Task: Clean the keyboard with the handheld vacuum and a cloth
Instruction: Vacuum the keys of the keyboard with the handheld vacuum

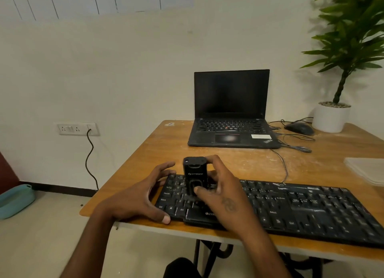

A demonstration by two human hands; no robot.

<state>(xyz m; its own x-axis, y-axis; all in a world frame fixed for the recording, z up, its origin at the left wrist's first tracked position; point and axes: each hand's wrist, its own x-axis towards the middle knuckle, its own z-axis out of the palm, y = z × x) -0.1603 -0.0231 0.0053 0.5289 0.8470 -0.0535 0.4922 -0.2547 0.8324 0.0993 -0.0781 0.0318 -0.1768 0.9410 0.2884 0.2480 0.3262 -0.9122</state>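
On the far left, a teal container (pixel 15 200) lies on the floor below a wall socket plate (pixel 77 129), from which a dark cable (pixel 89 163) hangs down the wall. At the left end of the black keyboard (pixel 291 207), the left hand (pixel 143 196) is spread open, thumb pressed at the keyboard's near corner and fingers curled over its far edge, steadying it rather than gripping anything. Just to its right, the handheld vacuum (pixel 195 175) stands upright on the left block of keys, a small black unit with a printed logo on its face. The right hand (pixel 220 196) is closed around the vacuum, fingers wrapped behind its body and the thumb lying across its lower front. The keyboard sits along the near edge of the wooden tabletop (pixel 249 163), running off toward the right. Farther back, an open laptop (pixel 231 111) with a dark screen faces the person. To its right lie a black mouse (pixel 299 128) with loose cabling and a white pot (pixel 330 116) holding a green plant. At the right edge rests a clear plastic item (pixel 367 169), identity not determinable.
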